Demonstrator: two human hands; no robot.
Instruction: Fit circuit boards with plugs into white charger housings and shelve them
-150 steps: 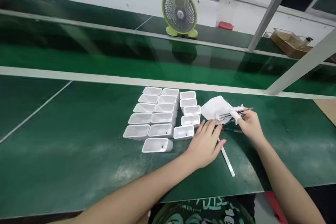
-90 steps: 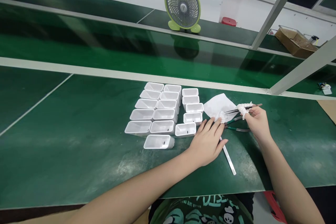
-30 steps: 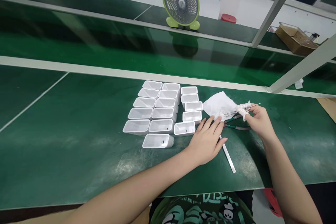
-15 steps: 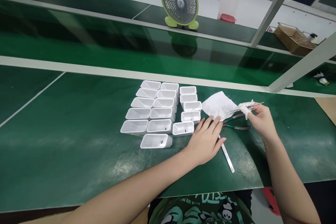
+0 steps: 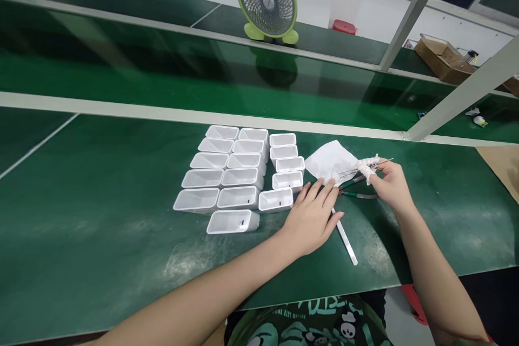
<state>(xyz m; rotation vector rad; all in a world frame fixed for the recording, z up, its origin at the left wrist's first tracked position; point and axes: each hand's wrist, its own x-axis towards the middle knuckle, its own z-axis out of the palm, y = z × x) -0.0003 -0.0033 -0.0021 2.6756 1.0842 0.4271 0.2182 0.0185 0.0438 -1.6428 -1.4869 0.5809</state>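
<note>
My left hand lies flat with its fingers spread. Its fingertips touch the near edge of a white paper sheet. My right hand is closed around thin metal tweezers, whose grip is wrapped in crumpled white material. Their thin tips reach over the sheet; what they touch is too small to make out. Pliers with green handles lie between my hands, their jaws close to my left fingertips. A narrow white strip sticks out from beneath my left hand.
Several white plastic trays stand in rows left of my hand, with smaller ones nearest to it. A metal rail runs behind them. On the upper shelf are a green fan and a cardboard box. Brown cardboard lies far right.
The view has shifted slightly, so everything appears a little further left. Both hands keep about the same places relative to the sheet and the trays.
</note>
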